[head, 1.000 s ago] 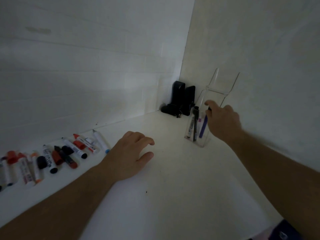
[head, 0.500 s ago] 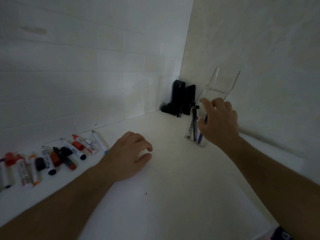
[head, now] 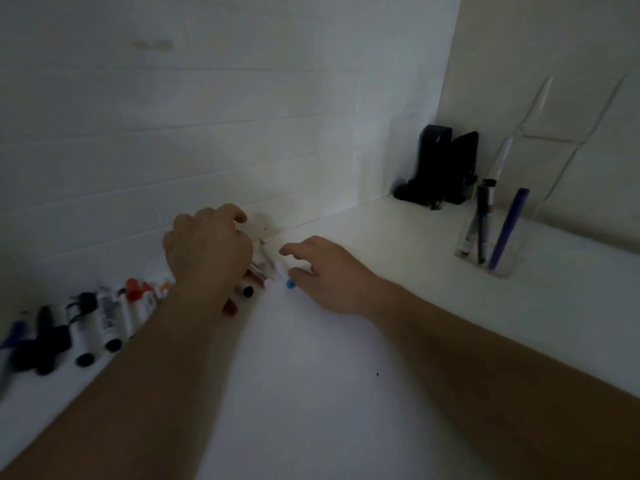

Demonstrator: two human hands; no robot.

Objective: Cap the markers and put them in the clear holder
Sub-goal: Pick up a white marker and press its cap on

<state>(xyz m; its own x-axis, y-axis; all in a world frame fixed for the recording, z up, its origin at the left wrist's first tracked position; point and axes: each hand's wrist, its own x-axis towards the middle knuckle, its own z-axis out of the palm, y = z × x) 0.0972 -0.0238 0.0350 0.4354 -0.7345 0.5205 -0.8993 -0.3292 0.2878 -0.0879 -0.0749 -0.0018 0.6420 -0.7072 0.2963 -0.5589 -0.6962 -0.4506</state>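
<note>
My left hand (head: 207, 244) hung curled over the marker row (head: 104, 317), grip unclear; my right hand (head: 325, 271), fingers loose, reached beside the blue-tipped marker (head: 289, 283).

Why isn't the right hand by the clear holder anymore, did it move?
Yes. The right hand left the clear holder and went leftward to the markers.

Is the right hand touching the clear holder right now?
Apart. The head view shows the right hand over the loose markers, with bare counter between it and the clear holder.
</note>
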